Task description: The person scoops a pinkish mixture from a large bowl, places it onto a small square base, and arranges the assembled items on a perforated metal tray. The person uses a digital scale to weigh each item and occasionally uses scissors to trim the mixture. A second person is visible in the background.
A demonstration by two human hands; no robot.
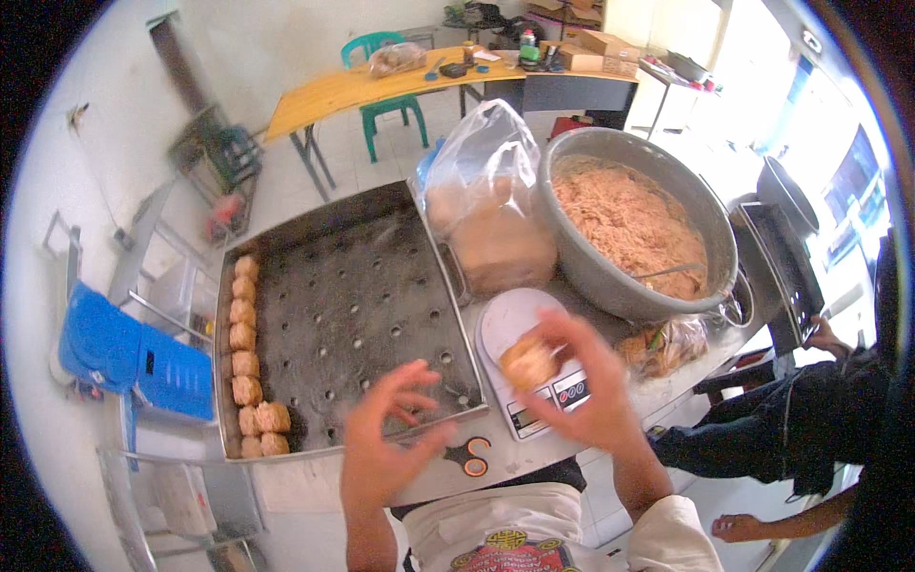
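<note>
My right hand (596,386) pinches a golden-brown piece of fried tofu (531,362) just above the white kitchen scale (502,315). Over the front edge of the perforated metal tray (334,286), my left hand (386,429) is empty, its fingers spread. A column of similar tofu pieces (245,336) runs down the tray's left side, with a short second column begun at the near corner. Beyond the scale, a clear plastic bag (496,229) contains more brown pieces. To its right, a large grey basin (720,272) holds a pinkish minced mixture (629,214) with a utensil stuck in it.
Orange-handled scissors (470,458) lie by the tray's front edge. A small plastic bag (672,345) sits below the basin. At right stands another person in dark clothes (801,419). A yellow table (353,84) and a green chair (396,114) are behind; blue plastic containers (133,353) are at left.
</note>
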